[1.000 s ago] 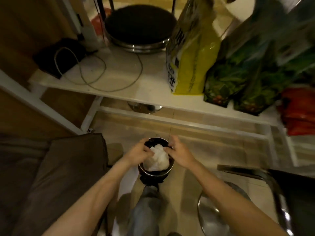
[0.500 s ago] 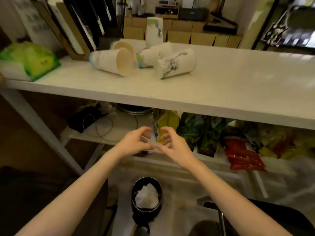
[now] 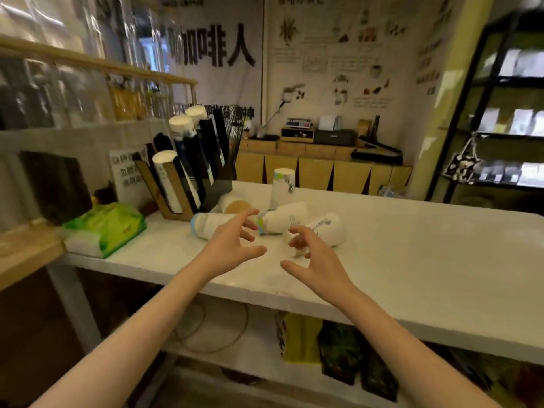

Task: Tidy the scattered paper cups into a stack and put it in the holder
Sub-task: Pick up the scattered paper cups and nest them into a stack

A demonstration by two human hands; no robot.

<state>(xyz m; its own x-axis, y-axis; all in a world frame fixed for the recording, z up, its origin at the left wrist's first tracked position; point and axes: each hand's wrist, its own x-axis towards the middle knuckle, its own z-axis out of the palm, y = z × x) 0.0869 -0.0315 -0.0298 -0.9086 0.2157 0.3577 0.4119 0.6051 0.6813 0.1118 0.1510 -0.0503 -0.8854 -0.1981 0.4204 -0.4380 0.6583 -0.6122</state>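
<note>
White counter (image 3: 412,260) spans the view, with a lower shelf of bagged goods beneath. At its back left stands the slotted cup holder (image 3: 188,172), angled, already carrying several capped stacks; its tilt probably lets stacks slide in from the front. A green tissue pack (image 3: 106,228) lies just left of it. The scattered paper cups (image 3: 282,219) sit beside the holder's base: one upright cup (image 3: 282,187) behind, the rest tipped on their sides, a left cup (image 3: 206,225), a middle one and a right cup (image 3: 326,231), mouths pointing different ways, so none nest yet. Both hands hover over the near edge of this cluster, likely staged to gather from either side. Left hand (image 3: 232,245): fingers spread and curled, empty, its tips overlapping the left cup in the frame, contact not certain. Right hand (image 3: 318,260): fingers apart, clawed, holding nothing, just short of the right cup. Stacking not yet begun.
</note>
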